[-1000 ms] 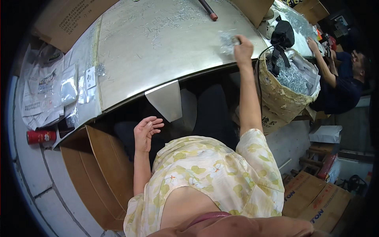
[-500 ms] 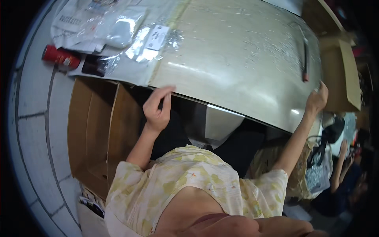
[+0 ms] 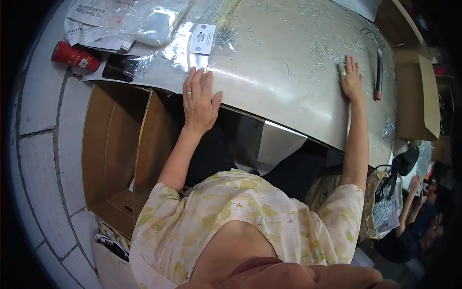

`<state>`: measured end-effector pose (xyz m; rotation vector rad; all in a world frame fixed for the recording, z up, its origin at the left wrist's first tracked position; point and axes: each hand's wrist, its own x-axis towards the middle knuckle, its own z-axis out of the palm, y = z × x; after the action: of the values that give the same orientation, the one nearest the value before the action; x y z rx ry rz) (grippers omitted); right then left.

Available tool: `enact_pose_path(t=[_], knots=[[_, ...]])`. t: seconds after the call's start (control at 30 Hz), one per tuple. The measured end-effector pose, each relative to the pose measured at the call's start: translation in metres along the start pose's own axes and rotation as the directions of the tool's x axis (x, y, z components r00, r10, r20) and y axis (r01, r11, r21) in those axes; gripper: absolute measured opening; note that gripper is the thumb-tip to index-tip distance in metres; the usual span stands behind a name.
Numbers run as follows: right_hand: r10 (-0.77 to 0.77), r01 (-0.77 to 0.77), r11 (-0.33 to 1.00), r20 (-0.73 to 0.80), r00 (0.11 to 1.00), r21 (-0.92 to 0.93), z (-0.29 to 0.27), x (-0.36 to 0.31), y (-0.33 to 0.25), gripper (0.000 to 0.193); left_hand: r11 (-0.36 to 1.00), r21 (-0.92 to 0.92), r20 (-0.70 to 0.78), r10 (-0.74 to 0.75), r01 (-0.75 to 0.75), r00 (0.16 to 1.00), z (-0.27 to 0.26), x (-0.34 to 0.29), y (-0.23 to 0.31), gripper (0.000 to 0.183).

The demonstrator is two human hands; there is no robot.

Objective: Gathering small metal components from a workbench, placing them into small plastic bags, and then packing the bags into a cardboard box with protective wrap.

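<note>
Neither grip is clamped on anything: the left hand (image 3: 199, 98) lies flat, fingers spread, on the near edge of the pale table (image 3: 288, 82), and the right hand (image 3: 351, 79) lies flat farther out, its fingers together over the heap of small metal pins (image 3: 327, 50). The pins spread from the right hand's fingertips toward the table's far side (the scatter runs roughly crosswise), so the right hand is touching them while the left sits well apart, just beside a clear plastic bag (image 3: 192, 45). A red-tipped tool (image 3: 378, 72) lies just right of the right hand.
</note>
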<state>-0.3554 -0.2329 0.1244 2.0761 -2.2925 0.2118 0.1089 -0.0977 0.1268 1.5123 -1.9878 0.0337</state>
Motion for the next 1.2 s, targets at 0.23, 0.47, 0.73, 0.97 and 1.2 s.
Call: enact_pose_path(t=[0.23, 0.47, 0.73, 0.97, 1.2], knots=[[-0.026, 0.026, 1.0, -0.049, 0.998, 0.007, 0.0, -0.051, -0.014, 0.062, 0.988, -0.152, 0.008, -0.027, 0.028, 1.0, -0.007, 0.013, -0.012, 0.039], [-0.06, 0.065, 0.998, -0.159, 0.985, 0.026, -0.004, -0.065, -0.027, 0.057, 0.997, -0.014, -0.019, 0.078, -0.079, 0.997, -0.006, 0.019, -0.02, 0.032], [-0.055, 0.072, 0.994, -0.194, 0.979, 0.082, -0.003, -0.065, -0.024, 0.052, 0.969, -0.089, 0.08, 0.238, -0.23, 0.968, -0.017, 0.01, -0.02, 0.033], [-0.094, 0.163, 0.952, -0.261, 0.961, 0.257, -0.011, -0.069, -0.028, 0.047, 0.912, -0.206, -0.227, 0.307, -0.354, 0.924, 0.015, -0.019, -0.017, 0.028], [-0.238, 0.269, 0.896, -0.13, 0.963, 0.353, -0.031, -0.109, -0.088, 0.058, 0.895, -0.375, -0.272, 0.141, -0.24, 0.952, 0.01, -0.005, -0.001, 0.003]])
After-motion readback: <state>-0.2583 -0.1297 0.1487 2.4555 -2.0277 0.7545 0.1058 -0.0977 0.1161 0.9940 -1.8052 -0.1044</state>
